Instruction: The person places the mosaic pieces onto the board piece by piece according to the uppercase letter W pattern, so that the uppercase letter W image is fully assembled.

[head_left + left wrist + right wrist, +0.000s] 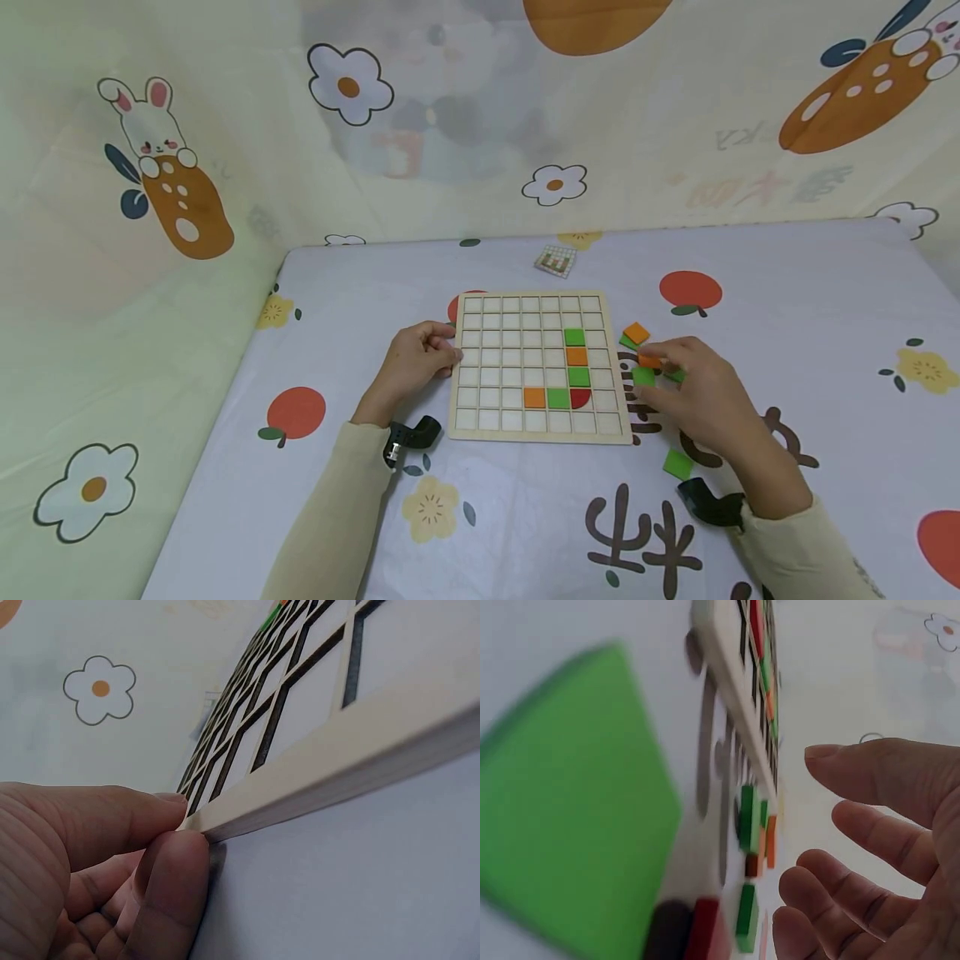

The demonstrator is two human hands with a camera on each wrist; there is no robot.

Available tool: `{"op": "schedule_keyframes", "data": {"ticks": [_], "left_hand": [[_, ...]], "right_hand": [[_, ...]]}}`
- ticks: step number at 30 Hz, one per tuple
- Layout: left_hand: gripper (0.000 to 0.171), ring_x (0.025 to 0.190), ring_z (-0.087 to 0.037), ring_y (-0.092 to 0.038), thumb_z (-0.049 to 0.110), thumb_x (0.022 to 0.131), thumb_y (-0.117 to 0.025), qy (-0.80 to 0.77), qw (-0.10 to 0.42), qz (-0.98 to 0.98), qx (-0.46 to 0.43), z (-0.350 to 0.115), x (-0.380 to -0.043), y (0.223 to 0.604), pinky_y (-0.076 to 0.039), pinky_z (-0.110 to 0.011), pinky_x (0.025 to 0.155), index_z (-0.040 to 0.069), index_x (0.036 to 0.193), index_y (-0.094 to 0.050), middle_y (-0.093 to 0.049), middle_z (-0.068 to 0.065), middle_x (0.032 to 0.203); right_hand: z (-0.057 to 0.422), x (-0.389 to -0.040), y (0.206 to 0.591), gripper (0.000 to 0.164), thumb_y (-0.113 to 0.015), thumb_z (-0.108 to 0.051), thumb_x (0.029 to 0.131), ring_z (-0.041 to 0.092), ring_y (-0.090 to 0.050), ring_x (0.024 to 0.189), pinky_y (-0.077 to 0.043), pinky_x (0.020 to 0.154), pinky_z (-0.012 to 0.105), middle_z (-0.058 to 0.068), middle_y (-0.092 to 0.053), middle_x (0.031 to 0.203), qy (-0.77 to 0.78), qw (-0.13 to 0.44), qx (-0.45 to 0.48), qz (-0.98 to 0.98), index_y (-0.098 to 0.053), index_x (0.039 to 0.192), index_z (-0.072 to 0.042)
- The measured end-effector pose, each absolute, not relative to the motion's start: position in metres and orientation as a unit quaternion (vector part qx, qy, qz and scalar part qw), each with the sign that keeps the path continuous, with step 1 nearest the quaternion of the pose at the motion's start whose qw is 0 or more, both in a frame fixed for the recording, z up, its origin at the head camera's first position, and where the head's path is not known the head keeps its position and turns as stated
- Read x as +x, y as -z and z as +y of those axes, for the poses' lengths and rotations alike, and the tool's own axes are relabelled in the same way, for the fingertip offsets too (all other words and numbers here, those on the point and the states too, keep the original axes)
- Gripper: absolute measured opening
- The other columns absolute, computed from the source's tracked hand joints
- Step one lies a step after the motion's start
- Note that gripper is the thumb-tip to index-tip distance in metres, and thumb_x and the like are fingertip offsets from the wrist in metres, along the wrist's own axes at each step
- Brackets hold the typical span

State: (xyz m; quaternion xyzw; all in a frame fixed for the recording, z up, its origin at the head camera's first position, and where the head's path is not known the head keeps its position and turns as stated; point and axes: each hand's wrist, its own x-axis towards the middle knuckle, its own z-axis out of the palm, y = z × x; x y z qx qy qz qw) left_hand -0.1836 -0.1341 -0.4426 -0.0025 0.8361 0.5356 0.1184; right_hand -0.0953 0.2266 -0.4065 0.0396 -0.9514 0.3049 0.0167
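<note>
A wooden grid board (491,433) with white cells lies on the table. Several green, orange and red tiles fill an angled line of its cells, among them a rounded red tile (581,398). At the board's left edge, my left hand (412,364) pinches the rim between thumb and finger; the left wrist view shows this grip close up. To the right, my right hand (701,396) hovers over loose tiles with parted, slightly bent fingers and nothing between them. Near it lie a green tile (643,377) and an orange tile (636,332).
A single green tile (678,464) lies nearer me by the right wrist. Behind the board is a small patterned card (556,261). In the right wrist view, a red piece (707,930) appears low beside something dark and blurred. A printed cloth wall (450,125) stands behind the table.
</note>
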Motion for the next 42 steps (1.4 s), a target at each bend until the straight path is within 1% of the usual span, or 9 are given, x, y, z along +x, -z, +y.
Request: {"op": "schedule_keyframes", "data": {"ticks": [3, 6, 9, 13, 20, 24, 29, 37, 42], "left_hand": [[0.034, 0.07, -0.015, -0.064, 0.006, 0.092, -0.078, -0.536, 0.12, 0.835, -0.005, -0.134, -0.183, 0.442, -0.057, -0.022, 0.065, 0.002, 0.124, -0.068, -0.066, -0.007, 0.088], [0.034, 0.071, -0.015, -0.064, 0.006, 0.092, -0.078, -0.536, 0.121, 0.835, -0.008, -0.134, -0.183, 0.442, -0.058, -0.023, 0.066, 0.003, 0.124, -0.068, -0.065, -0.006, 0.088], [0.034, 0.071, -0.015, -0.064, 0.006, 0.092, -0.079, -0.535, 0.121, 0.836, -0.007, -0.134, -0.184, 0.442, -0.058, -0.023, 0.066, 0.003, 0.124, -0.068, -0.065, -0.006, 0.088], [0.034, 0.071, -0.015, -0.064, 0.006, 0.092, -0.079, -0.536, 0.121, 0.835, -0.004, -0.134, -0.184, 0.442, -0.058, -0.023, 0.066, 0.002, 0.124, -0.068, -0.065, -0.006, 0.088], [0.034, 0.071, -0.015, -0.065, 0.008, 0.093, -0.078, -0.537, 0.122, 0.835, -0.004, -0.134, -0.183, 0.443, -0.058, -0.023, 0.066, 0.002, 0.124, -0.068, -0.066, -0.006, 0.088], [0.033, 0.07, -0.015, -0.065, 0.008, 0.093, -0.078, -0.534, 0.121, 0.837, -0.004, -0.134, -0.183, 0.442, -0.057, -0.023, 0.066, 0.002, 0.124, -0.068, -0.066, -0.006, 0.088], [0.033, 0.07, -0.014, -0.065, 0.008, 0.093, -0.078, -0.532, 0.119, 0.838, -0.003, -0.134, -0.183, 0.442, -0.057, -0.023, 0.065, 0.002, 0.124, -0.068, -0.066, -0.006, 0.088], [0.033, 0.07, -0.014, -0.064, 0.008, 0.093, -0.077, -0.533, 0.118, 0.838, -0.001, -0.134, -0.183, 0.443, -0.058, -0.022, 0.066, 0.002, 0.125, -0.068, -0.065, -0.006, 0.087], [0.033, 0.068, -0.013, -0.063, 0.007, 0.094, -0.077, -0.536, 0.118, 0.836, -0.003, -0.133, -0.183, 0.441, -0.058, -0.022, 0.066, 0.001, 0.125, -0.067, -0.065, -0.006, 0.087]], "right_hand": [[0.232, -0.095, 0.409, 0.045, -0.082, -0.012, 0.085, 0.04, -0.058, 0.103, -0.055, 0.078, 0.048, 0.025, -0.059, 0.127, -0.303, 0.004, 0.028, -0.953, -0.071, 0.128, 0.001], [0.236, -0.096, 0.41, 0.043, -0.08, -0.012, 0.086, 0.035, -0.056, 0.098, -0.049, 0.073, 0.038, 0.024, -0.061, 0.121, -0.301, -0.012, 0.024, -0.953, -0.072, 0.126, 0.0], [0.238, -0.097, 0.412, 0.041, -0.08, -0.013, 0.087, 0.031, -0.056, 0.091, -0.046, 0.068, 0.034, 0.021, -0.063, 0.114, -0.298, -0.024, 0.025, -0.954, -0.073, 0.124, 0.001], [0.24, -0.1, 0.414, 0.041, -0.08, -0.013, 0.087, 0.028, -0.054, 0.085, -0.044, 0.064, 0.033, 0.018, -0.063, 0.104, -0.292, -0.037, 0.023, -0.955, -0.072, 0.124, 0.003], [0.239, -0.107, 0.415, 0.041, -0.08, -0.014, 0.087, 0.03, -0.054, 0.088, -0.045, 0.066, 0.033, 0.017, -0.061, 0.099, -0.281, -0.062, 0.016, -0.958, -0.072, 0.122, 0.005], [0.238, -0.111, 0.415, 0.035, -0.079, -0.012, 0.086, 0.029, -0.052, 0.087, -0.044, 0.062, 0.033, 0.014, -0.057, 0.093, -0.281, -0.078, 0.013, -0.957, -0.073, 0.117, 0.003], [0.236, -0.114, 0.414, 0.023, -0.079, -0.01, 0.084, 0.027, -0.05, 0.083, -0.041, 0.054, 0.031, 0.009, -0.052, 0.085, -0.285, -0.091, 0.018, -0.954, -0.074, 0.105, 0.0], [0.235, -0.112, 0.411, 0.022, -0.082, -0.014, 0.083, 0.026, -0.051, 0.081, -0.044, 0.052, 0.032, 0.009, -0.053, 0.083, -0.284, -0.125, 0.009, -0.951, -0.072, 0.098, -0.002], [0.232, -0.11, 0.41, 0.02, -0.081, -0.011, 0.082, 0.027, -0.053, 0.082, -0.046, 0.055, 0.031, 0.009, -0.056, 0.082, -0.291, -0.11, 0.006, -0.95, -0.07, 0.096, -0.003]]}}
